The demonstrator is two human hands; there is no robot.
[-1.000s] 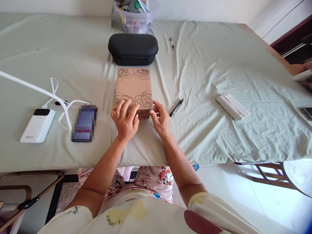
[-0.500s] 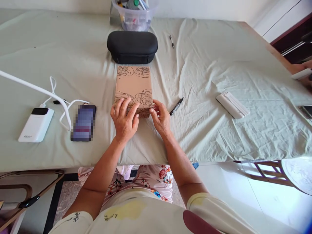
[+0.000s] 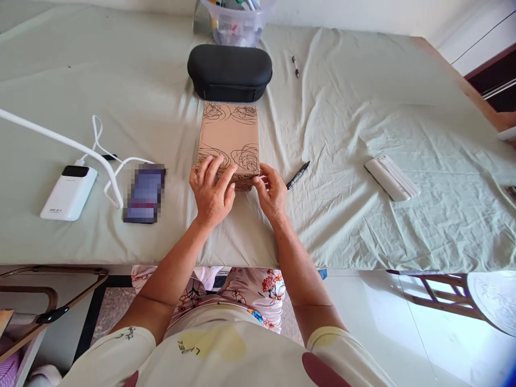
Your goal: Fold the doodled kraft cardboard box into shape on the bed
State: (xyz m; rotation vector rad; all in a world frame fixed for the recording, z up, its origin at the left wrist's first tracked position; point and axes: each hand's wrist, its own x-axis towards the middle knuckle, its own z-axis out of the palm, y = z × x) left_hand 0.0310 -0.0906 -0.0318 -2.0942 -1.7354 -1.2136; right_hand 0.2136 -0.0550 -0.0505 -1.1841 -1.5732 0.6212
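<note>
The desk point(image 3: 330, 118) leaves room between its front edge, low in frame, and the cardboard box point(image 3: 229, 133) at centre, whose far edge nears a black case point(image 3: 229, 72). Left hand point(image 3: 213, 196) and right hand point(image 3: 273, 194) grasp the box's near end.

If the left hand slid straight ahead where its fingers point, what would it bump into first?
The left hand touches the black-scribbled brown cardboard box; sliding forward over its top, it would probably bump the black rounded case first, though heights are hard to judge.
</note>
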